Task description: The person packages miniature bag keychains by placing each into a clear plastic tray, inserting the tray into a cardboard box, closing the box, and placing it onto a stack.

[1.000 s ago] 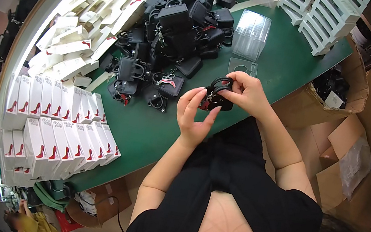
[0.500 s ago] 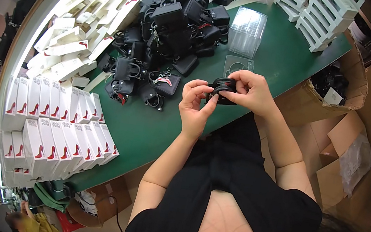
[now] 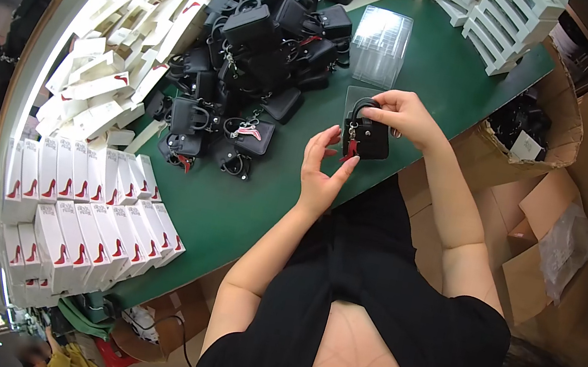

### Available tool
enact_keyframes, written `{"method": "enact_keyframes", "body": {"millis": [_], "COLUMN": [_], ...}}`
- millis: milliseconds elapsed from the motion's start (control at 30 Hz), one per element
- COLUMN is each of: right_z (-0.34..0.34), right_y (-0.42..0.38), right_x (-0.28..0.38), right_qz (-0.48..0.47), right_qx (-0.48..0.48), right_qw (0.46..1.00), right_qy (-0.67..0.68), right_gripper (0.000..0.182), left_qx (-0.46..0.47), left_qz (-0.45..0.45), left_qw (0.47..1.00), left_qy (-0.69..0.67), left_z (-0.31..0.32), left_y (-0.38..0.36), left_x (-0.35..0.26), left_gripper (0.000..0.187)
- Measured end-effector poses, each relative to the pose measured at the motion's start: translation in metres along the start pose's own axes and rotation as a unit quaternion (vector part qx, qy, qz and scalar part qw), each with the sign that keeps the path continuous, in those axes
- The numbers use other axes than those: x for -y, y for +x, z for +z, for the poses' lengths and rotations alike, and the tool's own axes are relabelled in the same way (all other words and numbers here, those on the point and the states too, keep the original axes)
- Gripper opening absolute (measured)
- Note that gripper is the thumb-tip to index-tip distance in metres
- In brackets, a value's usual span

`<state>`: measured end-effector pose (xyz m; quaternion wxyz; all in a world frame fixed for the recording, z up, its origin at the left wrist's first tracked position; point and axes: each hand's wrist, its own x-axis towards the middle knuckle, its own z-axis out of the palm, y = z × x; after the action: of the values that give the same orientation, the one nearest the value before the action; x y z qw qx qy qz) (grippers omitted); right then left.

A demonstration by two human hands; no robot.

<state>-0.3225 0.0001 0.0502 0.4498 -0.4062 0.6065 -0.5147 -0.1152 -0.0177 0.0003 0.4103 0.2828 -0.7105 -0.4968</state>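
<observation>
A small black handbag (image 3: pixel 373 144) is held up over the near edge of the green table, its front facing me. My right hand (image 3: pixel 406 118) pinches it by its upright handle. A red high-heel charm (image 3: pixel 352 148) hangs on a short chain at the bag's left side. My left hand (image 3: pixel 322 177) is right beside the charm, fingers and thumb spread apart, the thumb tip close to the charm's lower end. Partly behind the bag lies a clear plastic sheet (image 3: pixel 354 97).
Many similar black handbags (image 3: pixel 254 55) are heaped left of my hands. White cartons (image 3: pixel 97 227) with red shoe prints stand in rows at the left, loose white boxes (image 3: pixel 106 64) behind. A clear plastic box (image 3: pixel 379 48), white racks (image 3: pixel 506 28) and an open cardboard box (image 3: pixel 553 139) are nearby.
The handbag has turned so its front and red charm now show. My left fingers have come off it and spread, while my right hand has shifted to its handle.
</observation>
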Motion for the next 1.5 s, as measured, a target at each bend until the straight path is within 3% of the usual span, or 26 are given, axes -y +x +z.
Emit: {"method": "enact_keyframes", "body": {"millis": [100, 267, 467, 600, 800, 967, 1100, 1267, 1500], "right_z": [-0.009, -0.018, -0.014, -0.004, -0.024, -0.03, -0.031, -0.03, -0.021], "right_y": [0.02, 0.036, 0.018, 0.003, -0.013, -0.014, -0.01, -0.014, -0.017], "right_x": [-0.025, -0.048, -0.04, -0.056, -0.067, -0.078, -0.087, -0.083, -0.09], "right_qz": [0.101, 0.131, 0.125, -0.053, -0.064, -0.08, -0.143, -0.155, -0.16], "right_qx": [0.028, 0.005, -0.053, -0.1, 0.025, 0.002, -0.076, -0.113, -0.16], "right_qw": [0.994, 0.99, 0.986, 0.984, 0.993, 0.993, 0.984, 0.967, 0.96], "right_qy": [-0.031, -0.061, -0.094, -0.139, 0.098, 0.085, -0.07, -0.169, -0.167], "right_gripper": [0.03, 0.035, 0.035, 0.031, 0.03, 0.027, 0.021, 0.016, 0.012], "left_qx": [0.046, 0.105, 0.144, 0.137, 0.141, 0.118, 0.094, 0.089, 0.124], "left_qz": [0.108, 0.201, 0.189, 0.172, 0.221, 0.222, 0.222, 0.212, 0.204], "left_qw": [0.981, 0.945, 0.932, 0.937, 0.89, 0.892, 0.884, 0.863, 0.831], "left_qy": [0.154, 0.235, 0.275, 0.272, 0.374, 0.375, 0.4, 0.451, 0.503], "left_z": [0.003, 0.023, 0.027, 0.025, 0.034, 0.046, 0.054, 0.064, 0.07], "left_y": [0.014, 0.032, 0.038, 0.033, 0.037, 0.042, 0.044, 0.049, 0.057], "left_x": [0.011, 0.024, 0.048, 0.049, 0.034, 0.035, 0.039, 0.039, 0.033], "left_gripper": [0.065, 0.072, 0.073, 0.066, 0.062, 0.06, 0.06, 0.059, 0.06]}}
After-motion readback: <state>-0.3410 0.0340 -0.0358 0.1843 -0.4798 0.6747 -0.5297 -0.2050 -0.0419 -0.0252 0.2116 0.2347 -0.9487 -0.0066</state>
